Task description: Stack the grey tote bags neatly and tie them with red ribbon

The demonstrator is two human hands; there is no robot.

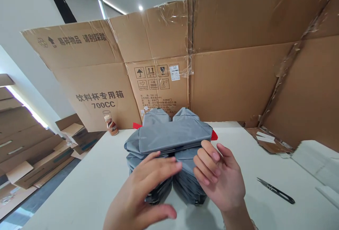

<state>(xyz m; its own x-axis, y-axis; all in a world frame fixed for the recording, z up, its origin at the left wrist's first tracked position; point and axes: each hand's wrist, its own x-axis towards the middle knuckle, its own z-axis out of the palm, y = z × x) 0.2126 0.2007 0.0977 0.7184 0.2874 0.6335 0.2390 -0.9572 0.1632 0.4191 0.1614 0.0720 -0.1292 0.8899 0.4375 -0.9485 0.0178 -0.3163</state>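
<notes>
A pile of folded grey fabric pieces (174, 136), looking like bags or pouches, lies on the white table in front of me. Its lower part forms two stacks side by side, and one piece lies crosswise on top. Bits of red material (214, 135) show at both sides behind it. My left hand (144, 187) is open in front of the left stack, thumb and fingers apart, holding nothing. In front of the right stack, my right hand (221, 173) is raised with its fingers loosely curled and its thumb apart; nothing shows in it.
Black thread snips (275, 190) lie on the table (87, 191) at the right. A small brown bottle (111, 125) stands at the back left. Tall cardboard (238, 85) walls off the far side. White sheeting (317, 163) lies at the right edge; cartons (39, 177) sit beyond the left edge.
</notes>
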